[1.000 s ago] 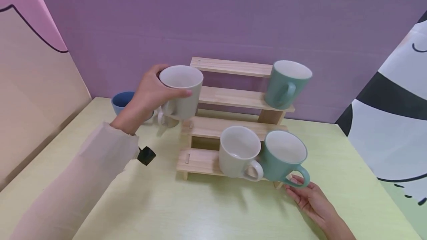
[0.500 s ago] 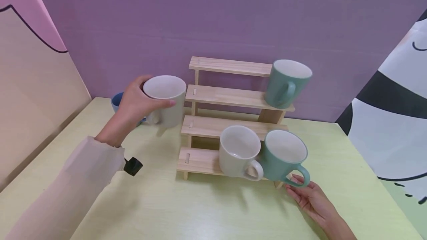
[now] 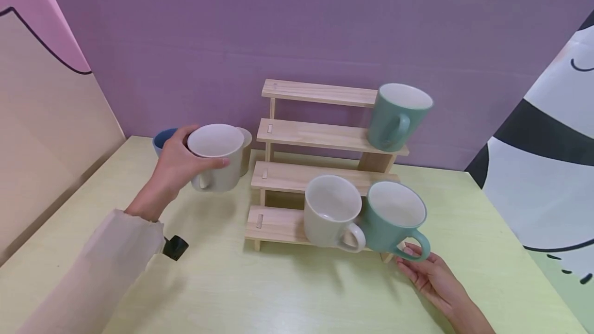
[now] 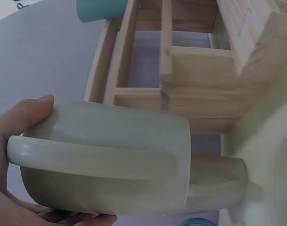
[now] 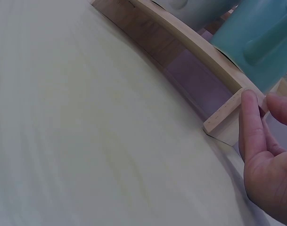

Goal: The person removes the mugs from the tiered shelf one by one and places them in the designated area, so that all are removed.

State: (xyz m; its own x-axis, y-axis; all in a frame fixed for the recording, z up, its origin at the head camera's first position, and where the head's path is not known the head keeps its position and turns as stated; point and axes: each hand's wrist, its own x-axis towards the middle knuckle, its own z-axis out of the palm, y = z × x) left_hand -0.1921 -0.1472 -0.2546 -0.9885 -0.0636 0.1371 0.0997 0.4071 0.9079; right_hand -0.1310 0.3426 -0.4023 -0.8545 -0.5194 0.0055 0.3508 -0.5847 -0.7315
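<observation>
My left hand [image 3: 178,161] grips a white mug [image 3: 218,161] from its far-left side, thumb across the near side. The mug is upright above the table, left of the stepped wooden rack [image 3: 278,226]. In the left wrist view the mug's handle [image 4: 91,160] faces the camera. Another white mug [image 3: 246,153] stands behind it, partly hidden. At the rack's front right corner my right hand [image 3: 433,280] pinches the wooden end with thumb and fingers. On the bottom step sit a white mug [image 3: 327,220] and a teal mug [image 3: 387,226].
Higher up on the rack's right side stands a second teal mug [image 3: 394,122]. Behind my left hand is a blue mug [image 3: 163,138], mostly covered. A purple wall [image 3: 232,30] closes off the back of the table [image 3: 278,293].
My left hand has moved left and down with the white mug, away from the rack's upper steps. My right hand has stayed at the rack's corner.
</observation>
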